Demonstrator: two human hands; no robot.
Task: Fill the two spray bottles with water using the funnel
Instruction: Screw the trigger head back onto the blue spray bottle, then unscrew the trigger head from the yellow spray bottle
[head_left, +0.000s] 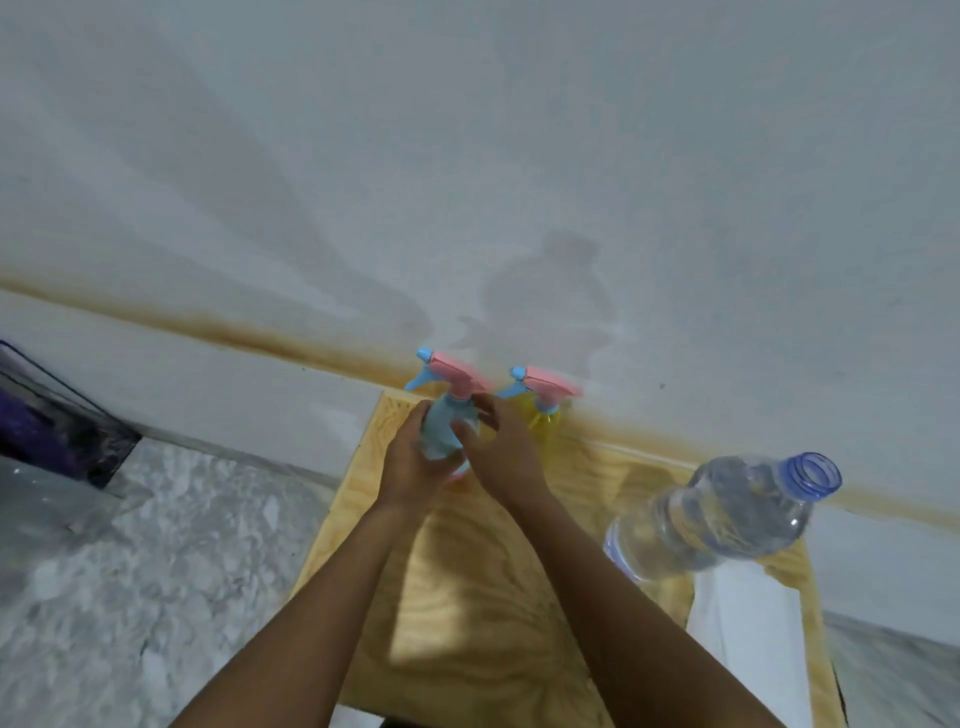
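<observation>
In the head view, the blue spray bottle (445, 427) stands upright at the far edge of the wooden table (493, 597). The left hand (410, 467) is wrapped round its body from the left, and the right hand (504, 452) has its fingers curled against the bottle's upper right side. Its long axis runs straight up and its pink trigger head (457, 375) is still on, directly above the right hand's fingertips, which makes that the nearer hand for unscrewing it. The yellow spray bottle (545, 418) stands just to the right, the open clear water bottle (727, 514) is nearer and well to the right, and no funnel can be made out.
</observation>
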